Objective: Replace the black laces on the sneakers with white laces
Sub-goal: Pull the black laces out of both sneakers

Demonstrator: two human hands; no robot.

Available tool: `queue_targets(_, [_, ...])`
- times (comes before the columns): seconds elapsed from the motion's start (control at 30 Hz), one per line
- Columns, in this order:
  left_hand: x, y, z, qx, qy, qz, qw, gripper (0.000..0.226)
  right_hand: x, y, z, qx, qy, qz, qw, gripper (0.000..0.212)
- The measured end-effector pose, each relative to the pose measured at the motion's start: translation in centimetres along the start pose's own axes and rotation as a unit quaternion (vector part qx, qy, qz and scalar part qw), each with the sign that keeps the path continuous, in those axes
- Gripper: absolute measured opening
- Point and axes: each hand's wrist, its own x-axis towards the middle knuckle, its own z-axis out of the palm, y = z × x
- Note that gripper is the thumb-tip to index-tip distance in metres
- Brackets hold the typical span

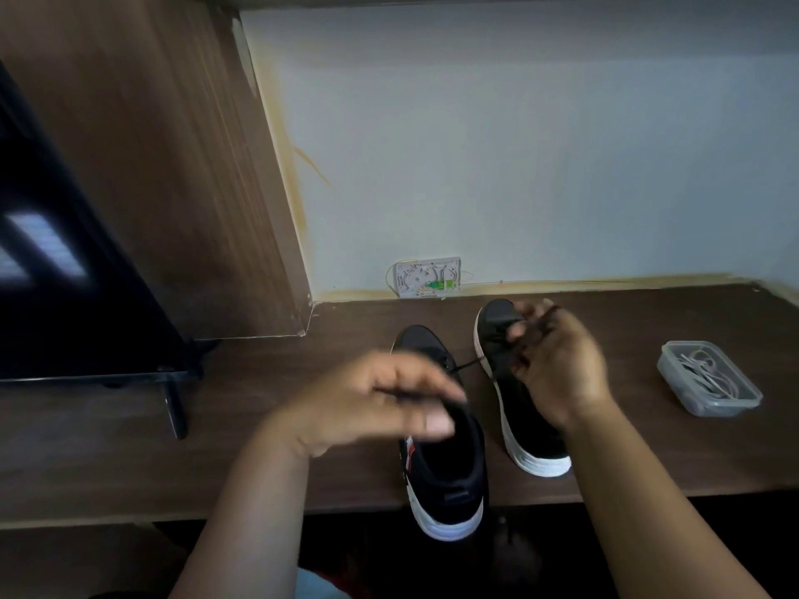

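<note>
two bare forearms come up from the bottom edge, ending in the left hand (380, 399) and the right hand (557, 365). no sleeves cover either forearm as far as the frame shows, and the wrists look free of any watch or band. the left hand's fingers are smeared by motion blur, so rings cannot be ruled in or out there. a patch of pale blue at the bottom edge is perhaps clothing.

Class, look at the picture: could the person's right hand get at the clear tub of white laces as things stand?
Probably yes: the tub sits open on the desk, nothing between it and the right hand, though its fingers hold a black lace.
</note>
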Motion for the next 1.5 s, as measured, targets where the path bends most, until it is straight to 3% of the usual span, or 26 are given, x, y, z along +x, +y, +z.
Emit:
queue_targets(0.03, [-0.2,-0.7,-0.1,0.047,-0.088,-0.076,0.992,0.03,-0.4,-1.0,-0.8,0.058,-0.032,-0.013,0.998,0.023])
queue_targets(0.07, [-0.1,-1.7,0.0,0.114,-0.124,-0.132,0.977,0.026,-0.8,-2.1,-1.7,0.106,-0.06,-0.032,0.992,0.033])
queue_targets(0.1, [0.4,-2.6,0.1,0.177,-0.104,-0.157,0.966,0.02,-1.2,-3.3,-2.5,0.143,-0.081,-0.05,0.985,0.039])
queue_targets(0.17, [1.9,-4.2,0.3,0.271,0.038,-0.143,0.951,0.009,-2.1,-5.2,-4.3,0.112,-0.125,-0.066,0.984,0.057])
queue_targets(0.23, [3.4,-5.2,0.2,0.356,0.202,-0.11,0.906,0.005,-2.3,-6.1,-5.3,-0.116,-0.167,-0.02,0.979,0.097])
queue_targets(0.27, [4.1,-5.5,0.1,0.399,0.272,-0.096,0.87,0.003,-2.1,-5.8,-5.4,-0.261,-0.18,0.01,0.948,0.108])
queue_targets(0.3, [4.8,-5.9,0.0,0.427,0.322,-0.083,0.841,0.003,-2.0,-5.1,-4.8,-0.365,-0.175,0.027,0.914,0.104])
queue_targets(0.33, [5.5,-6.3,0.0,0.438,0.347,-0.069,0.826,0.008,-2.0,-4.1,-3.9,-0.42,-0.159,0.012,0.893,0.086])
queue_targets(0.43, [6.8,-7.1,0.3,0.464,0.32,-0.075,0.823,0.022,-1.8,-0.3,-1.2,-0.474,-0.118,-0.059,0.871,0.023])
queue_targets(0.47, [7.1,-7.3,0.5,0.488,0.305,-0.085,0.814,0.023,-1.8,0.7,-0.5,-0.519,-0.11,-0.079,0.844,0.016])
queue_targets(0.53, [7.3,-7.6,0.7,0.511,0.302,-0.088,0.8,0.02,-1.7,2.2,0.4,-0.588,-0.087,-0.091,0.799,0.026])
queue_targets(0.63, [7.5,-8.0,0.9,0.522,0.313,-0.08,0.789,0.015,-2.0,3.4,0.8,-0.608,-0.075,-0.059,0.788,0.038])
queue_targets(0.7, [8.0,-8.5,1.0,0.465,0.303,-0.108,0.825,0.014,-2.1,3.6,0.9,-0.611,-0.068,-0.07,0.785,0.029])
queue_targets(0.77, [8.4,-8.3,1.4,0.225,0.303,-0.165,0.911,0.02,-2.1,3.6,0.9,-0.608,-0.057,-0.081,0.788,0.016])
queue_targets(0.8, [8.5,-8.2,1.6,0.078,0.312,-0.175,0.931,0.024,-2.0,3.5,0.9,-0.607,-0.053,-0.083,0.788,0.012])
queue_targets(0.83, [8.5,-8.0,1.9,-0.035,0.323,-0.179,0.928,0.025,-2.0,3.5,0.8,-0.608,-0.05,-0.083,0.788,0.009])
queue_targets(0.9, [8.4,-8.0,2.0,-0.132,0.354,-0.172,0.91,0.026,-1.9,3.6,0.8,-0.614,-0.046,-0.085,0.783,0.007])
queue_targets(1.07, [8.2,-8.4,2.0,-0.071,0.368,-0.139,0.917,0.028,-1.7,3.7,0.6,-0.617,-0.041,-0.087,0.781,0.012])
queue_targets(1.13, [8.1,-8.2,1.6,-0.147,0.42,-0.127,0.886,0.031,-1.6,3.4,0.3,-0.606,-0.033,-0.069,0.792,0.017])
queue_targets(1.23, [7.3,-7.6,0.0,-0.349,0.466,-0.092,0.808,0.027,-1.5,3.3,0.0,-0.584,-0.028,-0.042,0.81,0.02])
queue_targets(1.3, [6.8,-7.3,-0.7,-0.314,0.46,-0.093,0.825,0.022,-1.5,3.5,0.2,-0.596,-0.046,-0.041,0.801,0.024])
queue_targets(1.37, [6.5,-7.0,-0.8,-0.162,0.444,-0.106,0.875,0.016,-1.6,3.7,0.5,-0.605,-0.055,-0.045,0.793,0.028])
queue_targets(1.43, [6.3,-7.3,-0.8,-0.065,0.409,-0.111,0.904,0.01,-1.6,3.8,0.8,-0.612,-0.053,-0.058,0.787,0.031])
queue_targets(1.5, [6.1,-8.3,-1.1,0.036,0.372,-0.126,0.919,0.031,-1.7,3.8,0.9,-0.611,-0.051,-0.066,0.787,0.032])
